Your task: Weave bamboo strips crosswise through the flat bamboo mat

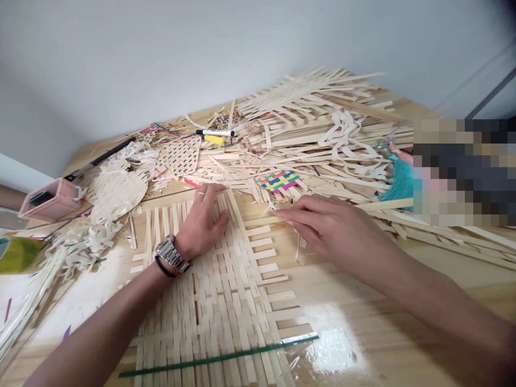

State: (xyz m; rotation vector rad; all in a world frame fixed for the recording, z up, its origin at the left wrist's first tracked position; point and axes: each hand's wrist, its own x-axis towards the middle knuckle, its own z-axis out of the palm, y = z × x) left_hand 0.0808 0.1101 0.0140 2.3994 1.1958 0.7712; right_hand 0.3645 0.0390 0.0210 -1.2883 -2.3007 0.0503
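A pale mat [217, 301] woven from flat strips lies on the wooden table, with loose strip ends sticking out along its sides. My left hand [205, 217] rests on the mat's far part, fingers bent over its upper edge and thumb apart, holding nothing. To the right of the mat, my right hand [318, 223] pinches with thumb and forefinger at the end of a thin pale strip [264, 219] by the mat's far right corner. The exact grip is small and partly hidden. A dark green strip [217, 357] crosses the near part of the mat.
Loose pale strips [298, 134] heap at the back. A marker [215, 133], a patterned woven piece [177, 156] and a colourful woven piece [279, 181] lie beyond the mat. A pink basket [52, 201] stands left; curled shavings [86, 242] lie nearby. A teal tassel [397, 183] is at right.
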